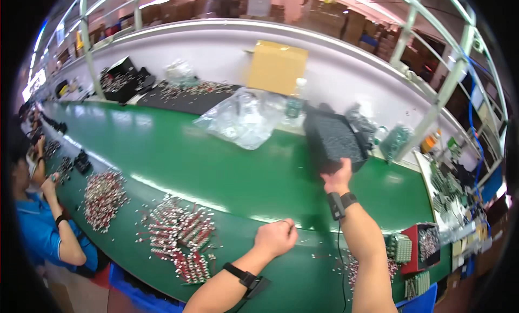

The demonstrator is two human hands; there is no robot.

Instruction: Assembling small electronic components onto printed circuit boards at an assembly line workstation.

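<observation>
My right hand (339, 178) reaches forward and grips the near edge of a dark grey box (331, 143), which stands tilted at the far side of the green bench. The box is slightly blurred, and its contents cannot be made out. Near the bench's front, my left hand (274, 239) is closed, fingers curled inward; whatever it may hold is hidden. To its left lies a heap of small parts with red wires and silvery ends (181, 229), some lined up in green strips. More such small parts (354, 270) lie partly behind my right forearm.
A clear plastic bag (243, 118) and a cardboard piece (278, 67) sit along the back. On the right stand a red box of small parts (427, 247) and stacked green boards (399, 248). At left, a person in blue (46, 226) works beside another heap (104, 200).
</observation>
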